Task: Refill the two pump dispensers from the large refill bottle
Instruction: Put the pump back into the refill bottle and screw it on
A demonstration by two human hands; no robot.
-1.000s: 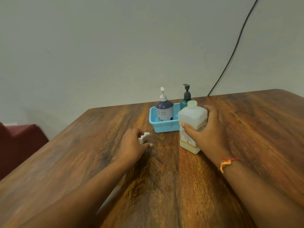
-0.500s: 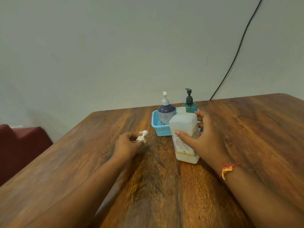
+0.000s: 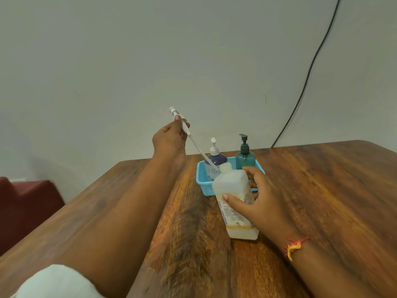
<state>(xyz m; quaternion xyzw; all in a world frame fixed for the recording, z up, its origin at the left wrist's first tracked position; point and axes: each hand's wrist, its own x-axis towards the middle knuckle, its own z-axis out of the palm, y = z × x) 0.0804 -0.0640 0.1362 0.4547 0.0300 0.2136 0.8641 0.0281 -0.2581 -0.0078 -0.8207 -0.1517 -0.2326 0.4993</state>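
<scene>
Table (image 3: pixel 322 190), frame centre: refill bottle (image 3: pixel 233 190) upright, right hand (image 3: pixel 257 203) fingers curled round it. Upper centre, I see the left hand (image 3: pixel 169 138) pinching a white pump (image 3: pixel 182 123), its tube (image 3: pixel 199 150) slanting down-right, tip at the bottle's neck.

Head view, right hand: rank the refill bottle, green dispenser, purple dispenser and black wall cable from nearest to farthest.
1. refill bottle: gripped by the right hand, front centre.
2. green dispenser: just behind that hand, right side of the blue basket.
3. purple dispenser: basket's left side.
4. black cable: on the wall, far back right.
</scene>
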